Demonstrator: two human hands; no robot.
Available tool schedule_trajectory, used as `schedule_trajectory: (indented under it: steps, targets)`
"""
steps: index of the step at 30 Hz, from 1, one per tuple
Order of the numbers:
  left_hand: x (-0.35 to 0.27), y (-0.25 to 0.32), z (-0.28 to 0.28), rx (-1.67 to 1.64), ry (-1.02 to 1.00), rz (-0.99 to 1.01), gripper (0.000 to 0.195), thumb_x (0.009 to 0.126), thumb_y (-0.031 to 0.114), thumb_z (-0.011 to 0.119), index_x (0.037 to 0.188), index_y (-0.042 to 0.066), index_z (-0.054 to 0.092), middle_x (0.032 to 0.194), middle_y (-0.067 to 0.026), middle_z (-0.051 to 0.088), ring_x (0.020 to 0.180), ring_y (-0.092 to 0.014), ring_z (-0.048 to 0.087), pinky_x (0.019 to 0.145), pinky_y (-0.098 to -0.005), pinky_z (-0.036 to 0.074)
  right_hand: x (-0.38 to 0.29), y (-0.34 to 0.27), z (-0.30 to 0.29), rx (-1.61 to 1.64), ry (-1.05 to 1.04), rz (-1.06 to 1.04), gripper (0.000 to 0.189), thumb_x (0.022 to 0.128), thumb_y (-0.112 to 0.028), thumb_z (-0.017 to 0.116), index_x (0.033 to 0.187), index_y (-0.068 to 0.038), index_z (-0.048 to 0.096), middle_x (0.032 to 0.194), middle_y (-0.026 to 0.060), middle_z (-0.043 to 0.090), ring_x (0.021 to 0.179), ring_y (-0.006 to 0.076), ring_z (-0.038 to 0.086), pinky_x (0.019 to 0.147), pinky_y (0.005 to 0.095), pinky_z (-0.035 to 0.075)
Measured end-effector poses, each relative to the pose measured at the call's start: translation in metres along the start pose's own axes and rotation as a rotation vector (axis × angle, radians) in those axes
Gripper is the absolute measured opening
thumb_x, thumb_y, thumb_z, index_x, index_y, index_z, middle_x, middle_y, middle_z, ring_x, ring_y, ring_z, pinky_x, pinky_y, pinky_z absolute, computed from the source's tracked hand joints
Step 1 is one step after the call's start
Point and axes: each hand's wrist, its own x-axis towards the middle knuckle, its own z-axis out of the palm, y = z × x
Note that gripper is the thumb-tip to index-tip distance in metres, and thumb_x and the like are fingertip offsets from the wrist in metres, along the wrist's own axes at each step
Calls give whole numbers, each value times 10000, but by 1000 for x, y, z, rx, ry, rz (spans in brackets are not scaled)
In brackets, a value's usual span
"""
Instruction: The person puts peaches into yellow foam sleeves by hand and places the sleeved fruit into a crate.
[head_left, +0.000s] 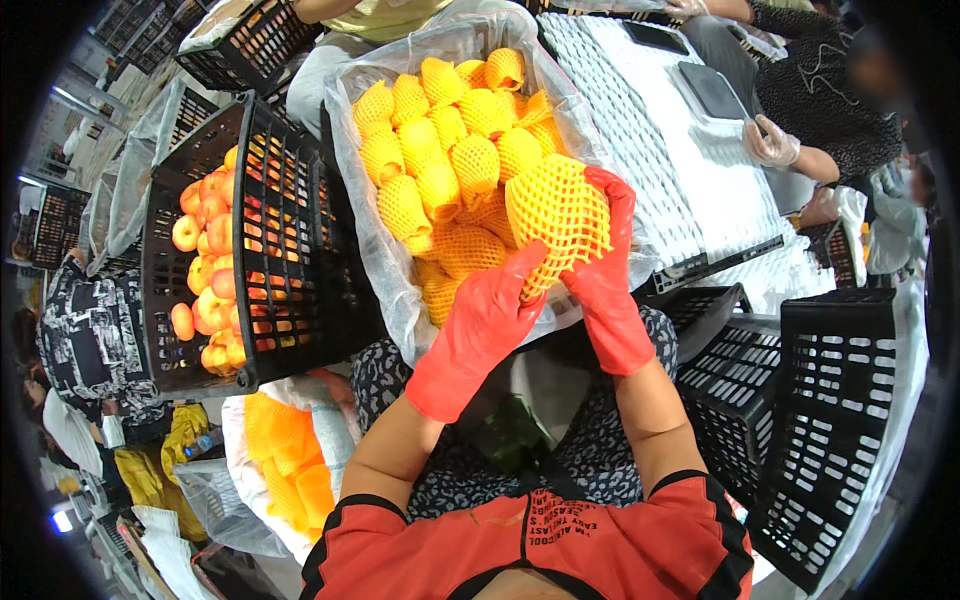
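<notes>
In front of me, both hands hold a stretched yellow foam fruit net (559, 210); whatever is inside it is mostly hidden by the mesh. My left hand (480, 330), in a red rubber glove, grips the net's lower left end with the thumb on top. Around its right side and lower edge curl the fingers of my right hand (611, 292), gloved the same way. Just beneath is a crate with a translucent plastic liner (346, 142), containing many netted fruits (476, 161) packed close together. Left of it, a black plastic crate (244, 172) holds bare orange-red peaches (217, 234).
An open white sack (236, 442) of orange-yellow foam nets (289, 450) stands at my lower left. White foam netting (630, 120) covers a surface at right, bearing a small scale (712, 90) and a phone (655, 36). A co-worker's gloved hand (772, 142) is nearby. Black crates (832, 420) stand at right.
</notes>
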Motion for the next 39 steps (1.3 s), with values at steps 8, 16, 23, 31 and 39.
schedule_trajectory:
  steps: [8, 16, 23, 31, 39]
  targets:
    - [18, 0, -17, -444, 72, -247, 413, 825, -17, 649, 1213, 5, 511, 968, -118, 628, 683, -134, 613, 642, -263, 515, 44, 9, -62, 112, 299, -48, 650, 743, 14, 713, 1278, -55, 351, 1197, 125, 500, 1073, 249, 574, 873, 380, 535]
    - [22, -37, -73, -815, 459, -724, 314, 954, 97, 502, 1260, 44, 543, 818, -43, 594, 708, -140, 595, 673, -263, 468, 111, 74, -247, -1409, 90, 320, 707, 792, -229, 633, 1398, -54, 313, 1280, 239, 523, 1116, 378, 565, 936, 461, 457]
    - [22, -29, -79, -852, 391, -718, 286, 964, 101, 485, 1233, 46, 566, 819, -37, 577, 726, -146, 594, 675, -267, 443, 59, -1, -85, -1270, -111, 174, 476, 840, -286, 638, 1254, -75, 541, 1139, 148, 626, 1019, 339, 597, 877, 429, 463]
    - [18, -22, -67, -751, 356, -687, 300, 966, 131, 501, 1244, 31, 549, 809, -17, 557, 678, -121, 541, 677, -249, 463, 32, 80, 17, -1502, -363, -284, 295, 778, -268, 640, 942, -46, 535, 796, 166, 617, 721, 358, 610, 609, 463, 480]
    - [5, 6, -39, -647, -145, -465, 822, 828, 1, 659, 1507, 101, 206, 1300, -121, 429, 1167, -208, 477, 974, -329, 422, -7, 25, 6, -239, 72, 436, 524, 819, -315, 736, 1168, 9, 516, 1083, 154, 588, 1027, 210, 562, 881, 319, 458]
